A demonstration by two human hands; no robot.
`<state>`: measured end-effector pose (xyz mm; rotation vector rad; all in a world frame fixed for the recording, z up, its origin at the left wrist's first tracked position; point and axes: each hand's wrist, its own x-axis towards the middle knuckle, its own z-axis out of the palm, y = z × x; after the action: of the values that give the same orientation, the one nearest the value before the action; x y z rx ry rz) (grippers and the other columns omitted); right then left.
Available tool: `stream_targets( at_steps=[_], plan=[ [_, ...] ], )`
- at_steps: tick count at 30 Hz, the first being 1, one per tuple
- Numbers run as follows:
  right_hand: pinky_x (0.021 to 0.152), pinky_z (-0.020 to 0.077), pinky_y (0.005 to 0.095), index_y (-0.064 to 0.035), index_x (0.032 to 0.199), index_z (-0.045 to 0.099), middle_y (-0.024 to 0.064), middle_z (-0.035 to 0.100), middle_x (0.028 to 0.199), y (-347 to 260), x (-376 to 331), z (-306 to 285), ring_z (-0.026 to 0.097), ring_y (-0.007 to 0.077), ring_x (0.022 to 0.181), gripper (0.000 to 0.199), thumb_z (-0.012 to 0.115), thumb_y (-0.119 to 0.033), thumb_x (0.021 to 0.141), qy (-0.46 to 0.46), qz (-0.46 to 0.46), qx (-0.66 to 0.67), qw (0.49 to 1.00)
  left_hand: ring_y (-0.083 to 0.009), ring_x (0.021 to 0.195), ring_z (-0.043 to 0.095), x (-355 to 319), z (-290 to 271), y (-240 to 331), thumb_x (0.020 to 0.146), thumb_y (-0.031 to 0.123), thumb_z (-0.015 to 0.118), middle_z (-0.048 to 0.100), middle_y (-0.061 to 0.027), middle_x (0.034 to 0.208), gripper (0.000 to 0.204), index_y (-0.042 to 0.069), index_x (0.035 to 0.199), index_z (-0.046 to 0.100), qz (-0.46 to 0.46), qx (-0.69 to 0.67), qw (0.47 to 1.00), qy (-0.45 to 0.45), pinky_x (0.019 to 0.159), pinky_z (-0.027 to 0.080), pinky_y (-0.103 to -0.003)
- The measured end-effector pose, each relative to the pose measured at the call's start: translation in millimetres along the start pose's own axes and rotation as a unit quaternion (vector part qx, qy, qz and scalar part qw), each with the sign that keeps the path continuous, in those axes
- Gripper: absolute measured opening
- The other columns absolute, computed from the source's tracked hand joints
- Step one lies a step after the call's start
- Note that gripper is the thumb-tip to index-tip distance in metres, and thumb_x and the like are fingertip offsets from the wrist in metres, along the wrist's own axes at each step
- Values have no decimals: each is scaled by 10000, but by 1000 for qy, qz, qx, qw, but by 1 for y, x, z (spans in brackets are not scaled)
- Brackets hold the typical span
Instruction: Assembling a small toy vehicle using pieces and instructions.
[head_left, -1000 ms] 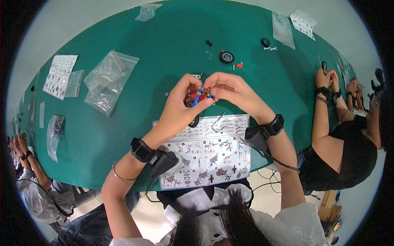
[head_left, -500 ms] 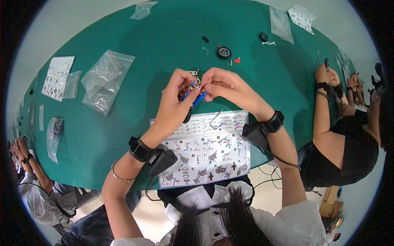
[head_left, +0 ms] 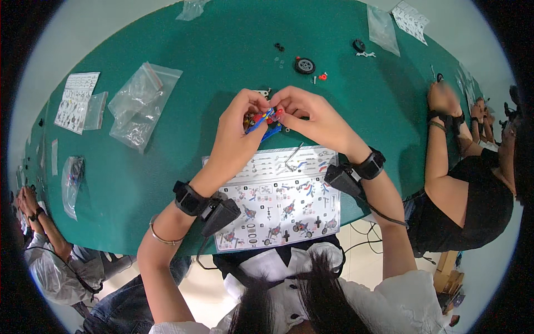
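Note:
Above the far edge of an instruction sheet (head_left: pixel 278 195), my left hand (head_left: pixel 242 125) is closed around a partly built toy model (head_left: pixel 271 129) with blue, red and yellow parts. From the other side, my right hand (head_left: pixel 306 114) pinches the same model at a red piece near its top. Fingers cover much of the model, so the exact spot gripped is hard to see. Just beyond my hands, a pale perforated strip (head_left: pixel 260 92) shows partly. On the sheet's upper part lies a bent metal hex key (head_left: pixel 292 158).
Past my hands lie a wheel (head_left: pixel 304 65), small red parts (head_left: pixel 323 76), a black tyre (head_left: pixel 359 45) and a flat wrench (head_left: pixel 365 54). Plastic bags (head_left: pixel 146 106) and another sheet (head_left: pixel 78 100) rest at left. A co-worker (head_left: pixel 464 195) sits at the right.
My right fingers have shifted to the model's top, and the blue parts sit at a different angle. The silvery bent piece seen between my fingertips earlier no longer shows.

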<state>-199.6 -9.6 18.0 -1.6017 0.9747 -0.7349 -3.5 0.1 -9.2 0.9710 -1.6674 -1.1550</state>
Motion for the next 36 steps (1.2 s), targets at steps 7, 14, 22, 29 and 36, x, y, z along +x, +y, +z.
stream_targets(
  at_steps=[7,14,22,29,36],
  plan=[
    [680,498,262,-8,1028,616,48,645,881,-4,2,1,608,102,766,173,647,-135,914,18,-30,-26,999,-114,809,566,1,1,6,907,16,605,590,-66,892,131,-3,1009,525,-39,-30,999,23,743,463,-266],
    [688,500,261,13,972,638,59,666,833,-5,3,-1,618,101,764,164,657,-137,908,48,-79,-83,992,-99,861,583,0,2,7,934,28,581,603,-64,910,103,-3,1011,521,-39,-79,996,32,762,468,-260],
    [727,511,273,3,1025,647,65,694,903,2,4,-6,639,108,807,159,634,-115,921,69,-45,-24,996,-79,895,547,0,-3,7,986,106,512,610,-40,1032,114,44,1066,564,-47,-75,996,-22,784,413,-216],
    [768,508,300,-24,1036,631,65,660,977,-8,2,-3,628,150,837,166,659,-94,888,74,-113,-95,986,-79,887,550,0,-2,6,975,62,505,602,-44,930,105,8,1059,536,-36,-84,996,21,787,438,-237],
    [795,507,321,-39,1102,585,86,632,1002,-11,6,8,623,199,874,320,712,-28,809,29,-137,-98,985,-94,927,521,1,-3,1,974,66,469,568,-50,1019,142,16,1097,520,-39,-137,989,31,832,422,-242]
  ],
)
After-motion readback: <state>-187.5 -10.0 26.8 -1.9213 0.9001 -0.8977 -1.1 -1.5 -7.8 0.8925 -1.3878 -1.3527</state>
